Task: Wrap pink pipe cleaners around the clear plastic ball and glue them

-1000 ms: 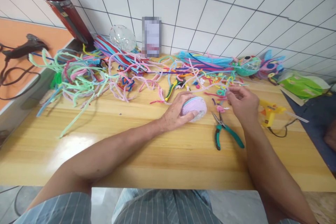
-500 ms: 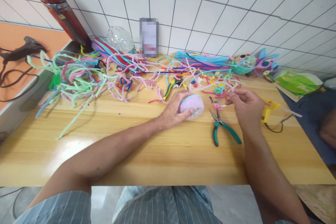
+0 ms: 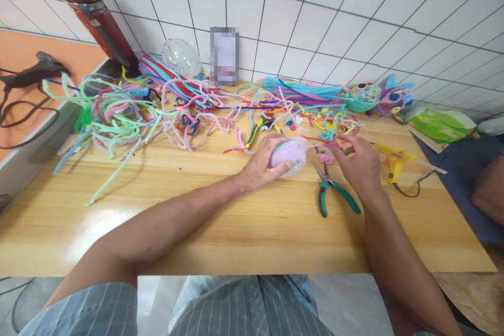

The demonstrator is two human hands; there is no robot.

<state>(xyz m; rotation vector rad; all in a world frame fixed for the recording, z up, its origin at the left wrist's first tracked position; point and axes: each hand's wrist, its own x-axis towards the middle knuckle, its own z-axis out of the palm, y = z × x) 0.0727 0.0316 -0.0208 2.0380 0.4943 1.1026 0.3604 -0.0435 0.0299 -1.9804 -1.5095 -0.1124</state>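
Note:
My left hand [image 3: 264, 165] is wrapped round a ball [image 3: 289, 156] covered in lilac pipe cleaner, with a light blue band near its top and a clear part showing below. A loose lilac pipe cleaner [image 3: 313, 146] leads off the ball's upper right side. Its other end runs to my right hand [image 3: 357, 161], whose fingertips are closed on it, partly hidden. Just below, teal-handled long-nose pliers [image 3: 326, 182] lie with their jaws apart. Beside the jaw tips sits a small pink piece [image 3: 326, 159].
Loose pipe cleaners [image 3: 126, 128] and bundles [image 3: 307, 92] line the wall. Yellow-handled pliers [image 3: 255, 132] lie behind the ball. A yellow glue gun [image 3: 394, 161] with its cord is right of my right hand. A phone [image 3: 224, 56] and red flask [image 3: 94, 21] stand at the back.
My right hand has moved left and slightly down, closer to the ball, and the stretch of pipe cleaner between is shorter and lower. My left hand keeps hold of the ball.

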